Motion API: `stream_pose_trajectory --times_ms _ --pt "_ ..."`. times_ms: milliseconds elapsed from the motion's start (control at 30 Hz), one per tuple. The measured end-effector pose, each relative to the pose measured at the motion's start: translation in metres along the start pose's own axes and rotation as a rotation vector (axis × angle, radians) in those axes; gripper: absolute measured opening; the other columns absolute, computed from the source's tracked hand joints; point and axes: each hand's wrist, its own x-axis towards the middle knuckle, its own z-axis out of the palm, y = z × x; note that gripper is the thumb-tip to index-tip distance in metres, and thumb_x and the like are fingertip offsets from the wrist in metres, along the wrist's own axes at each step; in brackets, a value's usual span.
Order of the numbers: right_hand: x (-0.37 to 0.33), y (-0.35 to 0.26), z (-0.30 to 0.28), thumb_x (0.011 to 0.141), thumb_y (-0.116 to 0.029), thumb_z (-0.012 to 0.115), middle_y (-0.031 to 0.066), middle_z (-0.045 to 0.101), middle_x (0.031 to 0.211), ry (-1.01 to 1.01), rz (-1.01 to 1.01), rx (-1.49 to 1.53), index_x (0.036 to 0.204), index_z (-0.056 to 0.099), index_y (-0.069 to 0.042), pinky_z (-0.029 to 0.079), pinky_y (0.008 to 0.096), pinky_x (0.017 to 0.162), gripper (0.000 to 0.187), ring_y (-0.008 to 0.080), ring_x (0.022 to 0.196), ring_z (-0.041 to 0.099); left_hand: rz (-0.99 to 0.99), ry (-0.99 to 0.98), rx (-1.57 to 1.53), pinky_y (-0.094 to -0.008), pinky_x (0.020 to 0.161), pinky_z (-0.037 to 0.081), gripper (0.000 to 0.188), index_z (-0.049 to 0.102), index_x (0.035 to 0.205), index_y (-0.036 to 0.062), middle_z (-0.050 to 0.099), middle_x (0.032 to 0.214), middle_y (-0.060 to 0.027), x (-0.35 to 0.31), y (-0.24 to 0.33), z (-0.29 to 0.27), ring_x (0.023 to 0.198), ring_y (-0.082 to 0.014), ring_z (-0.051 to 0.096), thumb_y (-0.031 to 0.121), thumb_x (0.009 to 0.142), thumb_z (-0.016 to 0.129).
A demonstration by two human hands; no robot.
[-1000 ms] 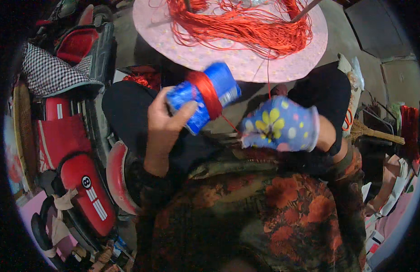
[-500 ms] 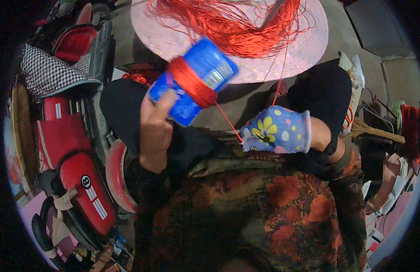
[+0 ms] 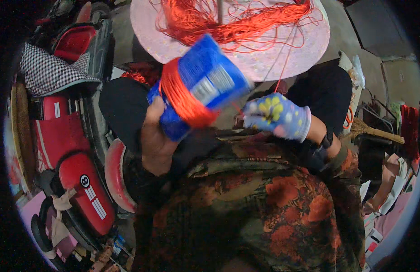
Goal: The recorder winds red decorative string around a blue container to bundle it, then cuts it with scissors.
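Blue rectangular packet (image 3: pixel 212 68), banded with thin red cord (image 3: pixel 183 97), is held tilted by bare left hand (image 3: pixel 156 144) fingers over the lap. Cord is gripped in floral-blue-gloved right hand (image 3: pixel 279 117) fingers; loose red skein (image 3: pixel 246 28) is spread on round pink tabletop (image 3: pixel 257 67).

Right hand (image 3: pixel 278 117) in blue dotted, yellow-flowered glove (image 3: pixel 295 123), dark wristband (image 3: pixel 327 141), dark top (image 3: pixel 210 226) with orange-red flowers (image 3: pixel 282 192), black trousers (image 3: pixel 325 93)

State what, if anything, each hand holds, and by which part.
Left hand: blue packet, by its lower-left end. Right gloved hand: the red cord leading off the packet; blur hides exactly where.
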Motion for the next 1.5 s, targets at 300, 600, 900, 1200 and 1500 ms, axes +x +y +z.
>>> stream_pose_trajectory --times_ms 300,600,900,1200,1500 --pt "0.036 -0.041 -0.06 0.082 -0.024 0.071 0.0061 0.067 0.079 -0.086 -0.095 -0.165 0.09 0.066 -0.008 0.05 0.0309 0.065 0.019 0.0202 0.073 0.065 -0.315 -0.327 0.65 -0.027 0.079 0.049 0.041 0.059 0.11 0.0026 0.063 0.095 -0.0018 0.007 -0.002 0.008 0.086 -0.0087 0.059 0.019 0.076 0.077" --pt "0.0 0.013 -0.026 0.094 -0.024 0.058 0.0134 0.067 0.084 0.115 0.262 -0.037 0.096 0.066 -0.004 0.051 0.0326 0.068 0.021 0.0252 0.077 0.067 -0.368 -0.077 0.726 -0.04 0.099 0.043 0.064 0.046 0.134 0.0127 0.051 0.135 -0.0189 -0.002 0.029 0.044 0.12 -0.029 0.053 0.043 0.082 0.069" --pt "0.018 -0.041 -0.04 0.084 -0.028 0.066 0.0108 0.062 0.068 0.065 -0.273 -0.41 0.08 0.062 -0.009 0.05 0.0371 0.061 0.02 0.0322 0.069 0.063 -0.097 -0.157 0.725 -0.0253 0.075 0.05 0.035 0.059 0.106 0.0021 0.062 0.092 -0.0011 0.016 -0.007 0.014 0.082 -0.0073 0.059 0.02 0.079 0.074" --pt "0.013 0.031 -0.035 0.092 -0.024 0.061 0.0044 0.068 0.089 0.022 0.096 0.228 0.101 0.061 -0.002 0.05 0.0265 0.065 0.024 0.0078 0.071 0.059 -0.313 -0.573 0.148 -0.0295 0.085 0.05 0.048 0.056 0.117 0.0028 0.064 0.103 -0.0041 -0.007 0.01 -0.004 0.093 -0.0169 0.063 0.025 0.078 0.074" --pt "-0.004 -0.05 -0.021 0.091 -0.029 0.06 0.0144 0.065 0.076 -0.039 -0.197 -0.33 0.09 0.064 -0.008 0.052 0.0375 0.061 0.021 0.0327 0.07 0.064 0.181 0.103 0.376 -0.0323 0.081 0.052 0.051 0.053 0.121 0.0005 0.063 0.103 -0.0051 0.016 0.0 0.003 0.089 -0.0157 0.062 0.022 0.08 0.073"
